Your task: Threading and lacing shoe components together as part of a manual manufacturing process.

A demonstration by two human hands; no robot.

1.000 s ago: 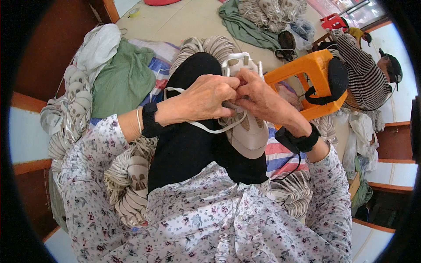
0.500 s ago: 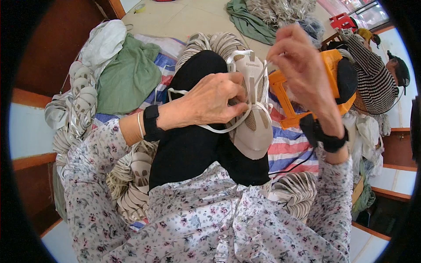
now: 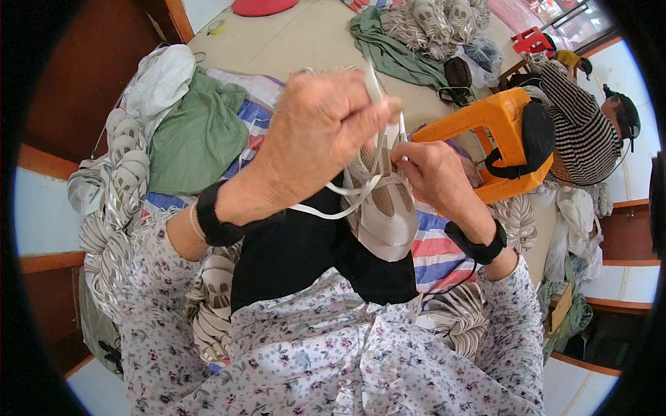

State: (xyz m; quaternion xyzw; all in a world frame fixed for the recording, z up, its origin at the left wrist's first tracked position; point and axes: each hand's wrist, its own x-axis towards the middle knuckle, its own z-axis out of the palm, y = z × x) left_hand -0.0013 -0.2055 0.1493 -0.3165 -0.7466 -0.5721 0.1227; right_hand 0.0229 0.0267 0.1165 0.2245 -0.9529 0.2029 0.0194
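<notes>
A beige shoe upper [image 3: 387,232] with mesh panels lies over my black-clad thigh [image 3: 291,256], toe toward me. White shoelace [image 3: 321,214] runs through its front part, and a loose length loops out to the left. My left hand [image 3: 316,128] is raised above the upper's left side, thumb and fingers closed on a lace strand that stretches upward. At the right edge of the upper, my right hand [image 3: 438,179] pinches close to the lacing. What lies between its fingertips is hidden. The far end of the upper is partly covered by my left hand.
Stacked beige shoe uppers [image 3: 125,166] line the left, beside a green cloth [image 3: 198,132]. An orange plastic stool [image 3: 496,114] stands at right. Beyond it is a person in a striped top [image 3: 579,125]. More uppers [image 3: 444,28] lie on the far floor.
My left hand has risen from the lacing, drawing lace upward. My right hand has come down from the air to the upper's right edge. The view has shifted slightly.
</notes>
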